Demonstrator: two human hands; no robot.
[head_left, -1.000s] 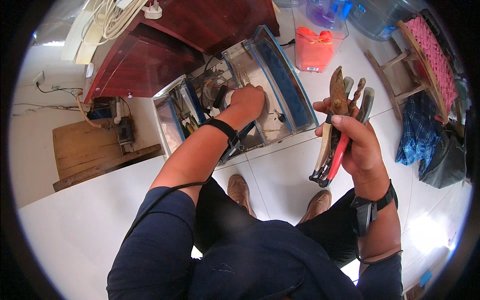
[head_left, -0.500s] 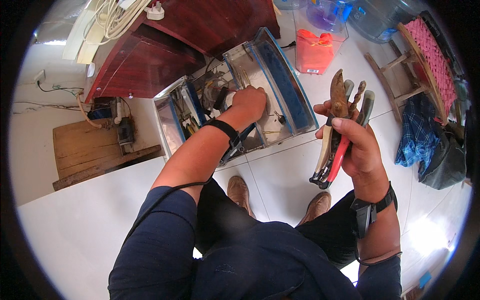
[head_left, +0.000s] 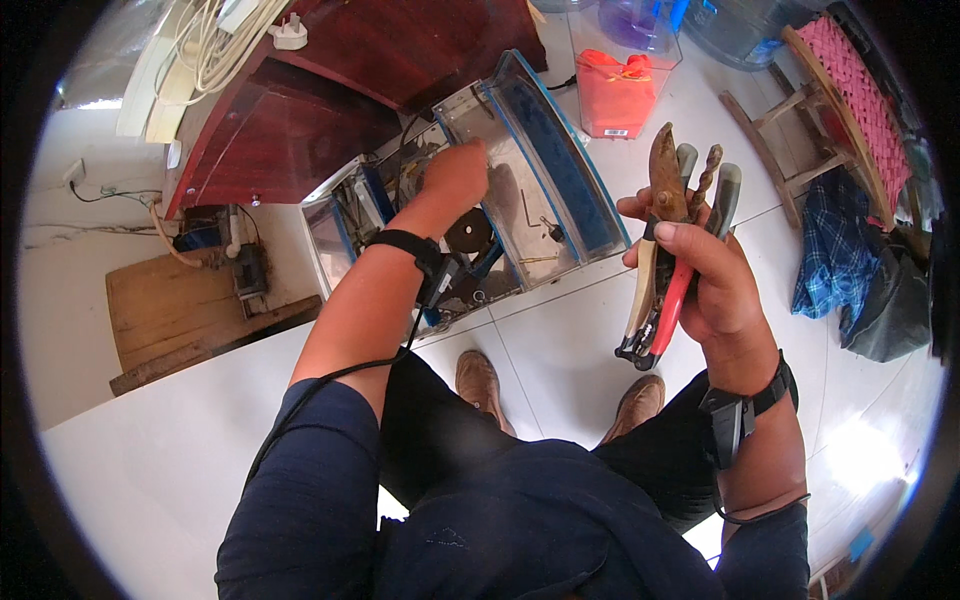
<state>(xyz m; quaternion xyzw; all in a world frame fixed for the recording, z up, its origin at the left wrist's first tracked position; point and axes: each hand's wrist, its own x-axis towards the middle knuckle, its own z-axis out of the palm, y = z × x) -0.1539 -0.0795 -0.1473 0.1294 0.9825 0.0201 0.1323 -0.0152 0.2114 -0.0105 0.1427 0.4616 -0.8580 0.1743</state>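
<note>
My right hand [head_left: 708,275] grips a bundle of tools [head_left: 672,215] upright above the floor: rusty pliers with cream and red handles, a twist drill bit and grey-handled tools. My left hand [head_left: 455,175] reaches down into an open toolbox [head_left: 545,175] with clear trays and blue lids, its fingers among the parts in the middle section. What the fingers touch is hidden by the hand. Small loose pieces and a dark round disc [head_left: 468,232] lie in the nearer tray.
A dark red wooden cabinet [head_left: 300,110] stands behind the toolbox, with white cables and a plug [head_left: 290,35] on top. A clear box with an orange bag [head_left: 615,90] is at the back. A wooden chair [head_left: 830,130] with clothes stands right. My shoes [head_left: 480,385] rest on white tiles.
My left hand has moved further back and left inside the toolbox. My right hand keeps the tool bundle in nearly the same place.
</note>
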